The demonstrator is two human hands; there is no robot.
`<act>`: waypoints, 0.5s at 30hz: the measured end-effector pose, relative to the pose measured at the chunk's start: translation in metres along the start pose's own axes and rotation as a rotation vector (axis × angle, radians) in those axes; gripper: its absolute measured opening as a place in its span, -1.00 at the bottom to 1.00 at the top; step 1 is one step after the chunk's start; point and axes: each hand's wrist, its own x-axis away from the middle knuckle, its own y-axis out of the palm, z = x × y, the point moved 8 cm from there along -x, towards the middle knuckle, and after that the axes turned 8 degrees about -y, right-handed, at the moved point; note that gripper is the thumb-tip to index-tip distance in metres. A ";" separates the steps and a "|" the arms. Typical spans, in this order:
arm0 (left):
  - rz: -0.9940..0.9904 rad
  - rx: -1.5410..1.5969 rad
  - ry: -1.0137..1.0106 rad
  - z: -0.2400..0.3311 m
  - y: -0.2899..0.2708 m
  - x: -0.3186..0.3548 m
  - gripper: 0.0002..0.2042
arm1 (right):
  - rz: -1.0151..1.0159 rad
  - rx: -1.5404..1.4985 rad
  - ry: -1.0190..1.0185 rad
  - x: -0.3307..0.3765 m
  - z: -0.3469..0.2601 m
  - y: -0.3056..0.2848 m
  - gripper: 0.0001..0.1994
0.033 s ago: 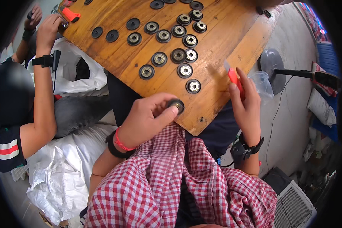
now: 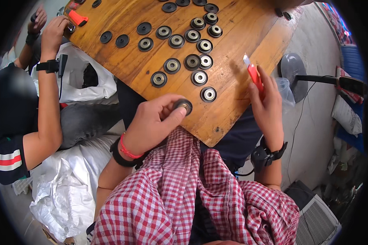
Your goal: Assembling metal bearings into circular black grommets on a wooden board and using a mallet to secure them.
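Observation:
Between the thumb and fingers of my left hand [image 2: 153,118] is a black wheel [image 2: 183,107] with a metal bearing at its centre, held just above the near corner of the wooden table [image 2: 229,102]. My right hand [image 2: 266,98] grips a red utility knife [image 2: 255,78], its pale blade out and pointing up and away over the table's right side. Several black wheels with bearings lie in a loose cluster beyond my hands; the nearest bearing wheel [image 2: 208,94] sits between them. Farther left lie plain black discs [image 2: 122,41] without bearings.
At the left a co-worker's arm [image 2: 48,98] reaches to the table's edge, near an orange-handled tool [image 2: 77,18]. White sacks [image 2: 65,196] lie below that arm. A clear plastic cup [image 2: 285,90] and a grey stool-like round seat [image 2: 292,67] stand right of the table.
My left hand has shifted slightly left and up with the wheel, which is now turned a little. The knife in my right hand has tilted, its blade showing more clearly.

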 end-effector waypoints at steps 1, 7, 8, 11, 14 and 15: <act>0.036 -0.104 0.043 0.011 -0.014 -0.008 -0.75 | 0.025 0.055 -0.086 -0.020 0.003 -0.004 -0.61; 0.357 -0.732 0.269 0.076 -0.033 -0.011 -0.60 | 0.221 0.396 -0.312 -0.075 -0.002 -0.029 -0.58; 0.498 -0.846 0.492 0.091 -0.032 0.003 -0.54 | 0.234 0.387 -0.316 -0.075 -0.010 -0.032 -0.58; 0.363 -0.879 0.440 0.070 -0.019 0.002 -0.22 | 0.122 0.151 -0.323 -0.052 -0.039 -0.028 -0.55; 0.232 -1.025 0.366 0.063 0.000 0.000 -0.03 | -0.063 0.060 -0.427 -0.024 -0.072 -0.021 -0.45; 0.206 -1.043 0.392 0.066 0.006 0.000 -0.04 | -0.114 0.048 -0.446 -0.016 -0.080 -0.015 -0.46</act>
